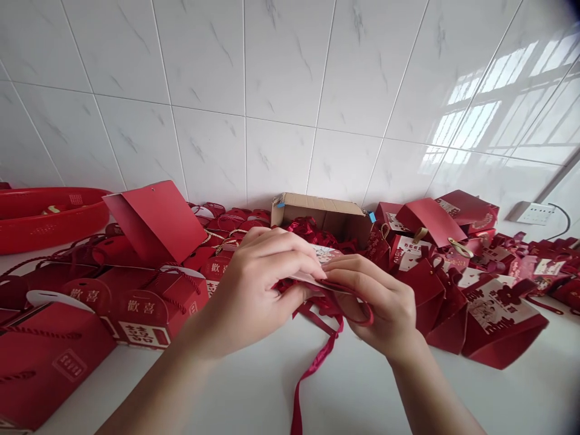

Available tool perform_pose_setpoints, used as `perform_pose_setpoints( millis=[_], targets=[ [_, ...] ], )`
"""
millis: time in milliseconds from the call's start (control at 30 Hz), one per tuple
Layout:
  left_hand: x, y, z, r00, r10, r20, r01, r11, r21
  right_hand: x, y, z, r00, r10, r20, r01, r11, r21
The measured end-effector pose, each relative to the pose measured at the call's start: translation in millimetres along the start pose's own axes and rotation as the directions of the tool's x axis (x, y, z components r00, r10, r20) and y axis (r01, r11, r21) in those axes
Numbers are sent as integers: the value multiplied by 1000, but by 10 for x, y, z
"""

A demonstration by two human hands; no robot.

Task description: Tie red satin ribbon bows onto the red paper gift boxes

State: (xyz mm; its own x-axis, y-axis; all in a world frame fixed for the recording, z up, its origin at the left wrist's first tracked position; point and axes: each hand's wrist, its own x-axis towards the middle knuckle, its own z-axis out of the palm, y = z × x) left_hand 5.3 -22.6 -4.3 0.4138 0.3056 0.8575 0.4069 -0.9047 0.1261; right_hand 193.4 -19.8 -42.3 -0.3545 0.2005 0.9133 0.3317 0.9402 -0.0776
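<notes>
Both hands pinch a small red-and-white printed gift box (327,254), held above the white tabletop at the middle of the view. My left hand (267,284) grips its left side, fingers over the top and thumb beneath. My right hand (374,296) is closed on the right side, where a loop of dark red ribbon curves beside its fingers. A long end of this ribbon (312,368) hangs down to the table between my forearms. My fingers cover most of the box, so I cannot tell whether it is closed.
Behind my hands, a cardboard carton (324,208) holds dark red ribbons. Red gift boxes with rope handles (149,308) crowd the left, near a red plastic basket (54,235). More ribboned boxes (498,314) fill the right, with a power strip (534,212) by the tiled wall (281,72).
</notes>
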Motion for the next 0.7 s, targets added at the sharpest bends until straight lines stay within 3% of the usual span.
perform_pose_setpoints(
  millis=[300, 433, 500, 600, 700],
  targets=[
    [1, -19, 58, 999, -1, -45, -3, 995, -95, 39, -38, -4, 995, 101, 0, -101, 993, 63],
    [-19, -67, 94, 995, -92, -29, 87, 983, -163, 32, -29, 7, 979, 206, 14, -206, 976, 71],
    [-33, -93, 91, 986, -163, 22, 164, 963, -212, 15, -30, 13, 938, 335, 85, -342, 934, 103],
    [-48, -126, 71, 963, -257, 80, 268, 932, -245, -13, -31, 8, 832, 505, 227, -550, 803, 229],
    [-51, -146, 65, 936, -319, 151, 347, 906, -243, -17, -32, -21, 783, 550, 290, -622, 705, 341]
  ],
)
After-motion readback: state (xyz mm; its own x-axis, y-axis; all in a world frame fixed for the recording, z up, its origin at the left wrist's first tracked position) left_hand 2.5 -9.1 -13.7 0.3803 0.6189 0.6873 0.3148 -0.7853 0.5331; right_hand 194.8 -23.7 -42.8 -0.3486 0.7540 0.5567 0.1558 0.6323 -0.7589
